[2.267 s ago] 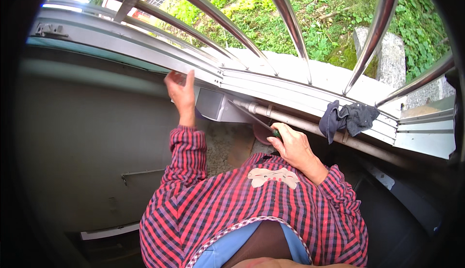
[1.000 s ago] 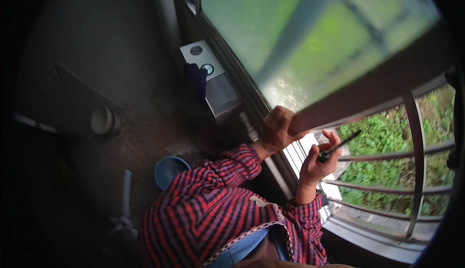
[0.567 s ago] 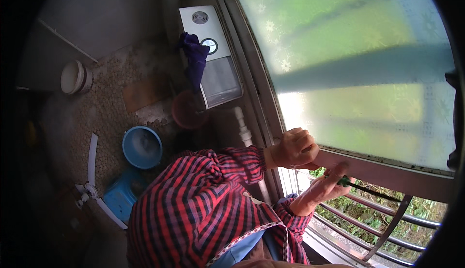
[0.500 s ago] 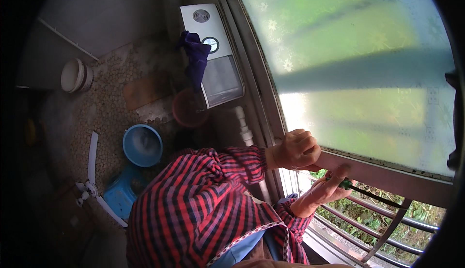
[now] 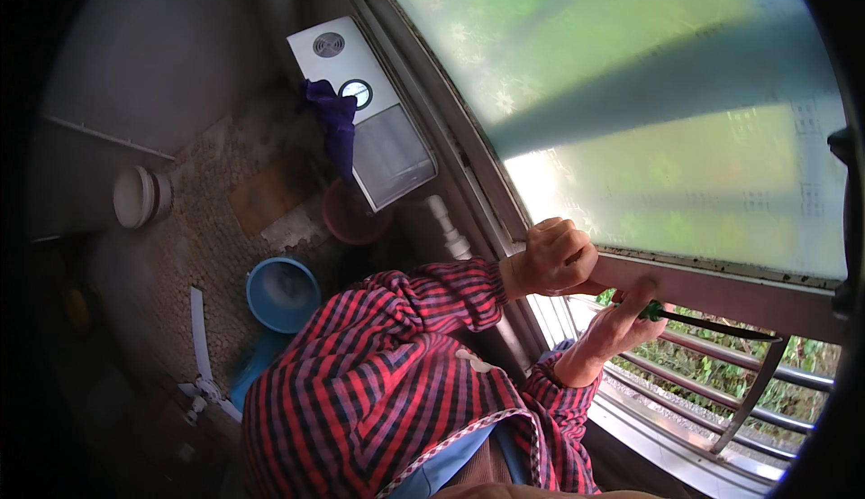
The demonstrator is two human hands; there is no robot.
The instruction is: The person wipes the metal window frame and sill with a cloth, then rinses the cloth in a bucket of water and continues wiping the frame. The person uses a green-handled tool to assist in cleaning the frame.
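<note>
Left hand: we see the left hand (image 5: pixel 557 257) balled into a fist, fingers (image 5: pixel 577 248) pressed together around the lower edge of the window sash frame (image 5: pixel 721 290); the knuckles lie against the frosted glass side.
Right hand: the right hand (image 5: pixel 622 326) sits just below the frame, its fingers (image 5: pixel 641 299) pinching the green handle of a slim tool (image 5: pixel 712 323).
Tool: a thin dark shaft that runs from the right hand out to the right, just under the sash frame and in front of the bars; we cannot tell whether its tip touches anything.
Window pane: the frosted glass pane (image 5: pixel 631 111) fills the upper right, glowing green, with a darker band slanting across it.
Bars: curved metal window bars (image 5: pixel 757 382) stand outside below the frame, green leaves showing between them.
Sleeves: both forearms wear a red and dark checked shirt (image 5: pixel 396 382), which takes up the lower middle of the view.
Floor: the pebbled floor (image 5: pixel 216 228) lies far below to the left.
On the floor: a blue basin (image 5: pixel 283 293), a reddish bucket (image 5: pixel 351 215) near the wall, and a white round lidded container (image 5: pixel 140 197) well apart to the left.
Wall unit: a white box-shaped appliance (image 5: pixel 360 111) sits beside the window, with a purple cloth (image 5: pixel 332 120) draped over its edge.
</note>
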